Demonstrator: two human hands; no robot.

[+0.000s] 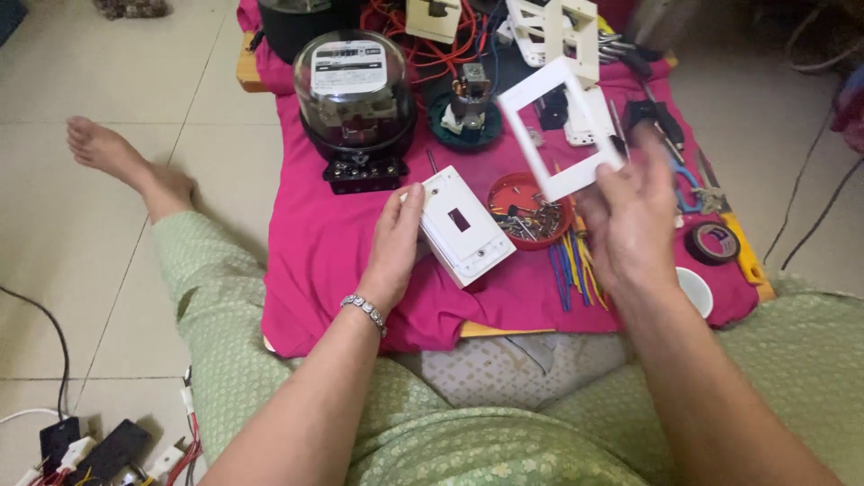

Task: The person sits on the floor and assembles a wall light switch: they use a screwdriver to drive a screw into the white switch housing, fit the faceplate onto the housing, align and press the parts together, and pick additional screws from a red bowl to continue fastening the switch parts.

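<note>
White switch box point(465, 225) rests on the pink cloth point(333, 243), my left hand point(396, 243) gripping its left edge. My right hand point(630, 216) pinches a white frame plate point(556, 126), tilted, raised over a red dish of screws point(526, 209). Electric meter point(355, 94) stands behind

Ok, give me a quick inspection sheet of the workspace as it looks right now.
Surface: pink cloth over a low board on tiled floor.
Job's things: white switch box held at its left edge; white frame plate lifted above the cloth.
Clutter: electric meter, red dish of screws, tape roll, coloured wire pieces.
Grippers: left hand on the box; right hand grips the frame.
Cables: red wires at the back; black cable on the floor.
Surroundings: person's bare foot on the tiles.
</note>
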